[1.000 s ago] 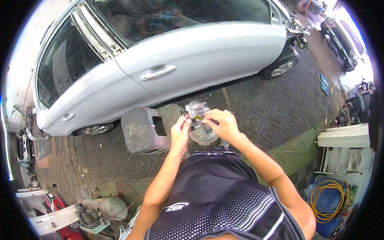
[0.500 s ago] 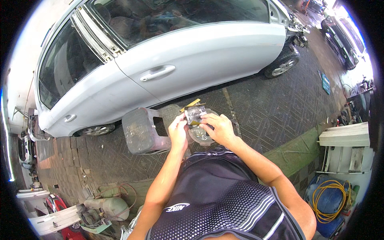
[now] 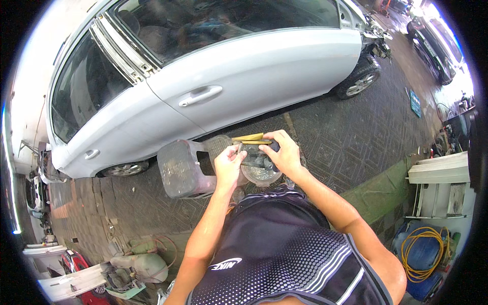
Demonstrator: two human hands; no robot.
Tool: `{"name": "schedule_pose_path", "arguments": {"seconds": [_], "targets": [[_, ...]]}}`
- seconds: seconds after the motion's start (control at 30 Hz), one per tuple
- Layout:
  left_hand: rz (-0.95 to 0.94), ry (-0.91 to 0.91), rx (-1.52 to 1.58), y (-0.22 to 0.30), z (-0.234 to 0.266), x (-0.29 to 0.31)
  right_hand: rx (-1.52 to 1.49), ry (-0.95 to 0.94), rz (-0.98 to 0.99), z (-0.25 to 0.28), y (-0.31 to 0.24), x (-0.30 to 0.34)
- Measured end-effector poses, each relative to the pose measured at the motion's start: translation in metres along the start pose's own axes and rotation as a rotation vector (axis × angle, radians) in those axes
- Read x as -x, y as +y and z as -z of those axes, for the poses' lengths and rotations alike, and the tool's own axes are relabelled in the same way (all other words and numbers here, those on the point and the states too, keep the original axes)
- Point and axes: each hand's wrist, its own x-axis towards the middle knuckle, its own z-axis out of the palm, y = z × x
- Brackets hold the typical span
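Both hands are in front of my body, over a clear round container (image 3: 262, 176). Between them is a thin dark piece with a yellow edge (image 3: 254, 143); it looks like a folded sheet, perhaps sandpaper. My left hand (image 3: 229, 165) pinches its left end, thumb against fingertips. The right end is gripped by my right hand (image 3: 285, 154), with the thumb below and the fingers above. Just beyond the piece shows a yellow strip (image 3: 248, 137); whether it belongs to the same sheet I cannot tell. What lies in the container is blurred.
A scuffed grey stool (image 3: 178, 170) stands left of my hands. Ahead is a pale grey car (image 3: 269, 63) with bare trim. At the lower right, a yellow hose (image 3: 419, 254) lies coiled on a blue drum. A grey-green tank (image 3: 145, 267) sits lower left.
The piece, earlier showing a broad grey shiny face, now appears as a narrow yellow-edged strip. My right hand has shifted slightly up and right, away from the left, uncovering more of the container.
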Motion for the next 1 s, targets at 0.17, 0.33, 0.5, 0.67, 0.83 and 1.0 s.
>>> {"name": "schedule_pose_path", "arguments": {"seconds": [0.17,0.33,0.5,0.67,0.83,1.0], "targets": [[0.011,-0.124,0.029,-0.001,0.008,-0.002,-0.15,-0.225,-0.207,0.01,0.014,-0.016],[0.039,-0.184,0.118,0.009,0.004,0.001,-0.358,-0.295,-0.314,0.021,0.03,-0.015],[-0.155,0.237,-0.009,0.008,0.024,-0.022,-0.362,-0.307,-0.387,0.03,0.031,-0.013],[-0.294,0.091,-0.009,0.038,0.026,-0.028,-0.277,-0.277,-0.352,0.029,0.037,-0.01],[-0.211,-0.136,-0.55,0.06,-0.005,-0.013,-0.403,-0.322,-0.385,0.028,0.025,-0.016],[-0.05,-0.05,-0.429,0.036,-0.017,-0.023,-0.395,-0.354,-0.271,0.021,0.011,-0.016]]}}
